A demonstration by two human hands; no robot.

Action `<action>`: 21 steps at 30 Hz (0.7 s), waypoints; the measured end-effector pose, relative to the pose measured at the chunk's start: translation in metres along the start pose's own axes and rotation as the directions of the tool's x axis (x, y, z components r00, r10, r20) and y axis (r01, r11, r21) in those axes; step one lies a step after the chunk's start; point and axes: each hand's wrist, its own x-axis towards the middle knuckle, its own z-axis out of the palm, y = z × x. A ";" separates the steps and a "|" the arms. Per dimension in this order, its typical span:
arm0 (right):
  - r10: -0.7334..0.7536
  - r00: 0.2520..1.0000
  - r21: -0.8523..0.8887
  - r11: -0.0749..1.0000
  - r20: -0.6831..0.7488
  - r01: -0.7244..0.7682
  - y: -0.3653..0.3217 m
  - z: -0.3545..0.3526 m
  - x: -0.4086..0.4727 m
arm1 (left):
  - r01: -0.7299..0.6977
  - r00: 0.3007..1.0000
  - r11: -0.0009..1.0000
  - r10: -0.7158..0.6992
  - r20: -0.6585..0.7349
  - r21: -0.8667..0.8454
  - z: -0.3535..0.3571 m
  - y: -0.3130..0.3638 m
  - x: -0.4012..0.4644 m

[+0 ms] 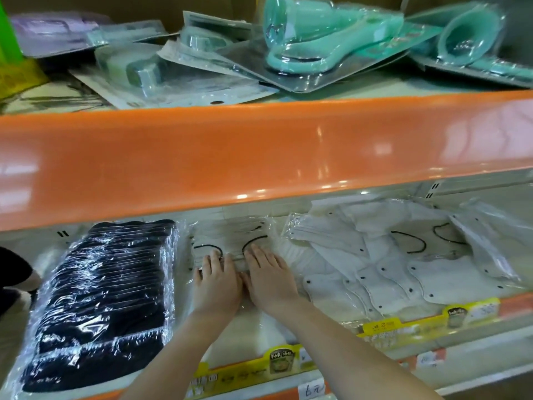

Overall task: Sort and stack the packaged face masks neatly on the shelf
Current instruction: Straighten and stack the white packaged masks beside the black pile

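Note:
On the lower shelf [476, 330], a stack of white masks with black ear loops [230, 241] in clear wrap lies in the middle. My left hand [216, 281] and my right hand [269, 277] rest flat on it side by side, fingers straight and pointing toward the back. A neat stack of black masks in clear wrap [101, 298] lies to the left. To the right, several white masks in clear bags [389, 264] lie loose and overlapping, fanned at different angles.
The orange front edge of the upper shelf [259, 157] overhangs just above my hands. That shelf holds blister-packed teal plastic items [317, 39] in disorder. Yellow price labels [282, 362] line the lower shelf's front rail. A dark shape [14, 272] shows at the far left.

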 end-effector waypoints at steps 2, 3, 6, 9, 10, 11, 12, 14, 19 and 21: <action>-0.019 1.000 0.026 0.999 0.013 0.019 0.004 -0.005 0.001 | -0.015 0.999 1.000 0.015 0.032 -0.001 -0.003 -0.001 0.001; -0.034 0.999 0.045 0.998 0.003 0.033 0.007 -0.010 0.000 | -0.022 1.000 1.000 0.023 0.011 -0.009 -0.004 -0.001 0.002; -0.058 0.998 0.103 0.993 -0.040 0.062 0.021 -0.021 -0.008 | -0.042 0.999 0.997 0.039 -0.032 -0.070 -0.021 0.006 0.002; -0.055 0.993 0.131 0.989 -0.102 0.068 0.041 -0.031 -0.021 | -0.108 0.989 0.967 0.081 -0.122 -0.232 -0.031 0.030 0.000; -0.044 0.994 0.136 0.989 -0.099 0.058 0.050 -0.033 -0.026 | -0.133 0.987 0.960 0.105 -0.123 -0.247 -0.036 0.043 -0.002; -0.033 0.995 0.137 0.990 -0.092 0.046 0.059 -0.036 -0.032 | -0.159 0.985 0.951 0.133 -0.112 -0.266 -0.037 0.056 -0.004; -0.009 0.996 0.149 0.989 -0.089 0.022 0.070 -0.039 -0.038 | -0.184 0.982 0.942 0.161 -0.103 -0.280 -0.037 0.069 -0.007; 0.044 0.987 0.173 0.985 -0.153 -0.017 0.088 -0.045 -0.051 | -0.229 0.973 0.922 0.218 -0.070 -0.312 -0.038 0.097 -0.011; 0.197 0.950 0.174 0.972 -0.242 -0.157 0.148 -0.062 -0.079 | -0.315 0.948 0.903 0.317 -0.040 -0.292 -0.036 0.172 -0.015; 0.245 0.936 0.133 0.967 -0.253 -0.217 0.174 -0.068 -0.086 | -0.334 0.939 0.893 0.343 -0.027 -0.300 -0.039 0.199 -0.015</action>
